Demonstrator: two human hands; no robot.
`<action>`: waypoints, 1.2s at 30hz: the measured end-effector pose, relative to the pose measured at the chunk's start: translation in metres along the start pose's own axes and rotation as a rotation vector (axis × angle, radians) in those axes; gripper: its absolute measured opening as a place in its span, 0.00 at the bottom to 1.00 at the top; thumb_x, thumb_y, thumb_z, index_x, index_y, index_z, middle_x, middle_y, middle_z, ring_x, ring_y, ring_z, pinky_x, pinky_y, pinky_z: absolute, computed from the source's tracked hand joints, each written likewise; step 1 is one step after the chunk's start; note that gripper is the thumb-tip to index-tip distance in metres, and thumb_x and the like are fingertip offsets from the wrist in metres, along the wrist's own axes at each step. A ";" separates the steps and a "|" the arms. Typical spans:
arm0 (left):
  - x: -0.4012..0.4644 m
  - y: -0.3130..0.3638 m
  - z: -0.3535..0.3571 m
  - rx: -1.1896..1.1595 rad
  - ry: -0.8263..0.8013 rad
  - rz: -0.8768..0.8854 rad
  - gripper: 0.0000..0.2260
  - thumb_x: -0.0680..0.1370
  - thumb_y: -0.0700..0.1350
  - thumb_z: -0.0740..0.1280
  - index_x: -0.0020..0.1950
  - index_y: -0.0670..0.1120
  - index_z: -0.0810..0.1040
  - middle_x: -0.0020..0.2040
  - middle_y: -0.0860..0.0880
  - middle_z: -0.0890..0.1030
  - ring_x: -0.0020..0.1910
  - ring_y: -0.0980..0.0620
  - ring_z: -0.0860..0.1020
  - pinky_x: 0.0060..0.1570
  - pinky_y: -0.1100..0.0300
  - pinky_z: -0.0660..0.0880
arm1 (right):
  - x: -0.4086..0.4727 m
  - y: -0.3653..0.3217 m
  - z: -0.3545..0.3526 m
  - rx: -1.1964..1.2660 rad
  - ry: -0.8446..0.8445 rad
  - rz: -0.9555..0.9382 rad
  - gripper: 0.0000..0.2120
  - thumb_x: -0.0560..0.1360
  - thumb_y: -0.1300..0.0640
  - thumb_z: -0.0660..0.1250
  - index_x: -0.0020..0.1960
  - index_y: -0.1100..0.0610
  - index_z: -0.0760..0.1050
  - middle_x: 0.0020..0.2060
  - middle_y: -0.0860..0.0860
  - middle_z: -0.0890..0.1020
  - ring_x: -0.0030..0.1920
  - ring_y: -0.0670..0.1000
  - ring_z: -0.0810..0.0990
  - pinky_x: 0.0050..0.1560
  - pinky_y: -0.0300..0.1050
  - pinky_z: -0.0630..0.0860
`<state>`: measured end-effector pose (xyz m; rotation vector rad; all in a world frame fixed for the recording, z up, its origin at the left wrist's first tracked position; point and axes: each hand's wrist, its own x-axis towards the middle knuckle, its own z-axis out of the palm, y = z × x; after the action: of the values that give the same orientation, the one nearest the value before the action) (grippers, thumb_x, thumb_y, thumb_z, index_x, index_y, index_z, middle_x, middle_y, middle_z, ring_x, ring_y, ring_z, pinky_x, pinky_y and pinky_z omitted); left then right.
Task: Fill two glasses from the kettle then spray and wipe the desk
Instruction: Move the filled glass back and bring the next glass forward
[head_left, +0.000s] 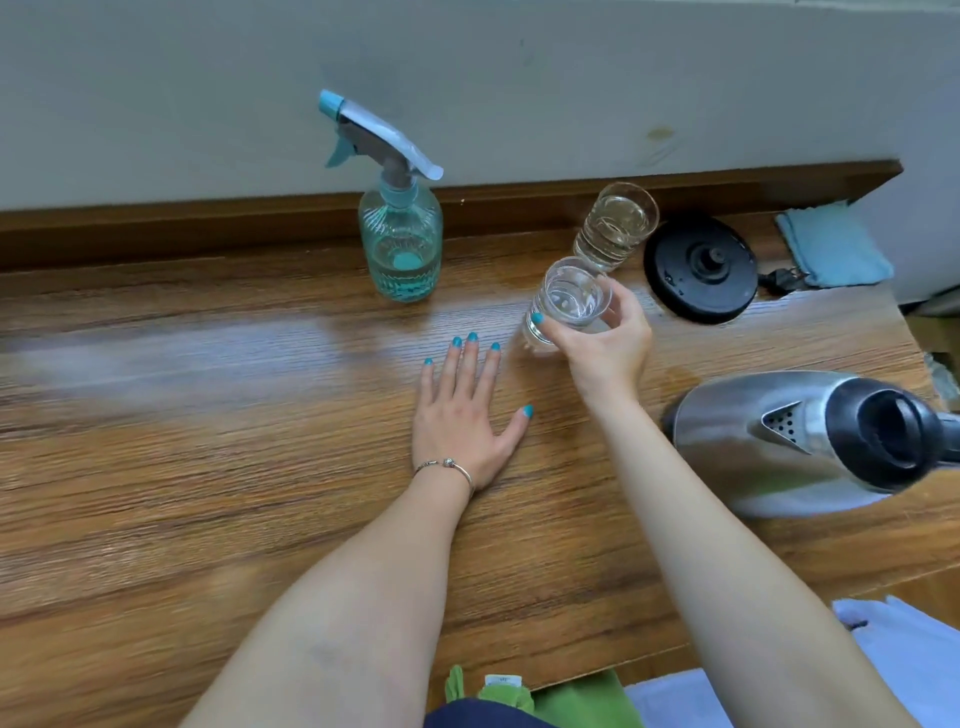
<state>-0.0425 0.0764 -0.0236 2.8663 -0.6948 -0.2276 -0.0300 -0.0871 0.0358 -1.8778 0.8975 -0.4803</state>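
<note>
My right hand (605, 338) grips a clear glass (563, 306) holding water, near the middle of the wooden desk (208, 467). Just behind it stands a second glass (615, 226), also with water in it. My left hand (467, 410) lies flat on the desk, fingers spread, just left of the held glass. The steel kettle (810, 441) with a black lid stands at the right, off its round black base (701, 270). A teal spray bottle (400, 228) stands upright at the back, partly filled.
A folded blue cloth (831, 249) lies at the back right, beyond the kettle base. The grey wall (467, 78) runs behind the desk. A green cloth (571, 696) and pale fabric (909, 660) show below the desk's front edge.
</note>
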 end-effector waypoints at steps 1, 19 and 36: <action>0.000 0.000 0.000 -0.004 -0.002 -0.002 0.36 0.77 0.69 0.43 0.81 0.53 0.48 0.81 0.49 0.48 0.79 0.49 0.45 0.76 0.47 0.39 | 0.005 -0.001 0.003 -0.002 -0.003 -0.005 0.37 0.56 0.48 0.81 0.63 0.48 0.75 0.48 0.34 0.78 0.55 0.39 0.78 0.56 0.32 0.73; 0.001 0.001 -0.004 0.001 -0.030 -0.005 0.36 0.77 0.70 0.41 0.81 0.53 0.46 0.81 0.50 0.45 0.79 0.50 0.41 0.76 0.46 0.36 | 0.060 -0.022 0.039 -0.064 -0.045 -0.056 0.39 0.55 0.47 0.82 0.64 0.52 0.75 0.57 0.44 0.81 0.58 0.45 0.80 0.62 0.48 0.77; 0.000 0.000 -0.001 0.004 -0.017 -0.002 0.35 0.78 0.69 0.43 0.81 0.53 0.45 0.81 0.49 0.45 0.79 0.50 0.42 0.76 0.46 0.37 | 0.068 -0.026 0.047 -0.060 -0.084 -0.064 0.39 0.57 0.48 0.82 0.65 0.51 0.74 0.48 0.36 0.76 0.52 0.38 0.76 0.49 0.25 0.68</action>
<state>-0.0421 0.0766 -0.0227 2.8719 -0.6958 -0.2516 0.0553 -0.1037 0.0340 -1.9709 0.8061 -0.4143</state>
